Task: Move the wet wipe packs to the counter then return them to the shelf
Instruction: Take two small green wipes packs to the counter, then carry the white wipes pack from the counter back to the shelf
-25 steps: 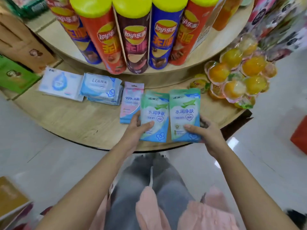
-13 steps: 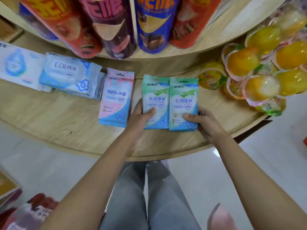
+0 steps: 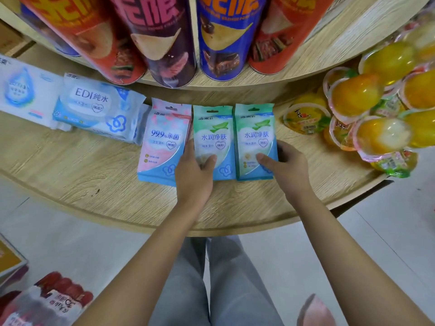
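Note:
Two green-and-blue wet wipe packs lie side by side on the round wooden shelf (image 3: 94, 184). My left hand (image 3: 193, 175) grips the left green pack (image 3: 213, 135) at its lower left corner, thumb on top. My right hand (image 3: 286, 168) grips the right green pack (image 3: 255, 132) at its lower right corner, thumb on its face. A pink-and-blue wipe pack (image 3: 164, 140) lies just left of them, touching the left green pack's edge. Further left sit a larger blue EDI wipe pack (image 3: 94, 111) and a white wipe pack (image 3: 21, 90).
Tall crisp tubes (image 3: 164, 38) stand on the upper tier right behind the packs. A heap of orange jelly cups (image 3: 367, 100) fills the shelf's right side. Packaged goods (image 3: 44, 302) lie on the floor at lower left. My legs stand against the shelf's front edge.
The camera has come closer to the shelf. Both hands have pushed the two green packs a little further in, beside the pink pack, and keep their grip.

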Demonstrator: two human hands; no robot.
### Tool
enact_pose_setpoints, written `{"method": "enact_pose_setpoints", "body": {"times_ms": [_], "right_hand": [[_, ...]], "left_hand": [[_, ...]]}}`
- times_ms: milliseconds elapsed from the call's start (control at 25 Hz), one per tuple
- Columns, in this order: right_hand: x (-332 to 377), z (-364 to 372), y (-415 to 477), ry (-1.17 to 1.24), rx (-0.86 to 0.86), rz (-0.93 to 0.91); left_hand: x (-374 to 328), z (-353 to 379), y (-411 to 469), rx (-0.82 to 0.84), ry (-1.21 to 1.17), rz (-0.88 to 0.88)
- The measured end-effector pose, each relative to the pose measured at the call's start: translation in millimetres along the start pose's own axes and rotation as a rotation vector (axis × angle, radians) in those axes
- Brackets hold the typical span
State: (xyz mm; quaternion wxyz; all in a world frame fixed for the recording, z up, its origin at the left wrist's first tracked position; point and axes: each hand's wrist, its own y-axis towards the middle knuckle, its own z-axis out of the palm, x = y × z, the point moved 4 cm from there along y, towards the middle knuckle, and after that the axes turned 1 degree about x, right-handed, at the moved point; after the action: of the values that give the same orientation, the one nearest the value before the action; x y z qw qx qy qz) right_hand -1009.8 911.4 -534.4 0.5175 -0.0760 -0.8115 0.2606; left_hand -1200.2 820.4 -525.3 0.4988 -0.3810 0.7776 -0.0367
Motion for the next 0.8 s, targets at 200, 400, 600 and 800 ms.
{"method": "enact_pose_setpoints", "body": {"times_ms": [200,400,600,800], "right_hand": [[3,8,-1,0.014,-0.054,0.03],[1,17,-4,0.021,-0.104,0.053],[3,18,-4,-0.028,-0.097,0.067],[16,17,-21,-0.174,-0.105,-0.02]], "left_hand": [[2,-2,1,-0.015,-0.016,-0.034],[2,-2,4,-0.013,0.044,-0.035],[-1,-3,3,0.028,0.071,-0.05],[-5,-6,-15,0.038,0.032,-0.007]]}}
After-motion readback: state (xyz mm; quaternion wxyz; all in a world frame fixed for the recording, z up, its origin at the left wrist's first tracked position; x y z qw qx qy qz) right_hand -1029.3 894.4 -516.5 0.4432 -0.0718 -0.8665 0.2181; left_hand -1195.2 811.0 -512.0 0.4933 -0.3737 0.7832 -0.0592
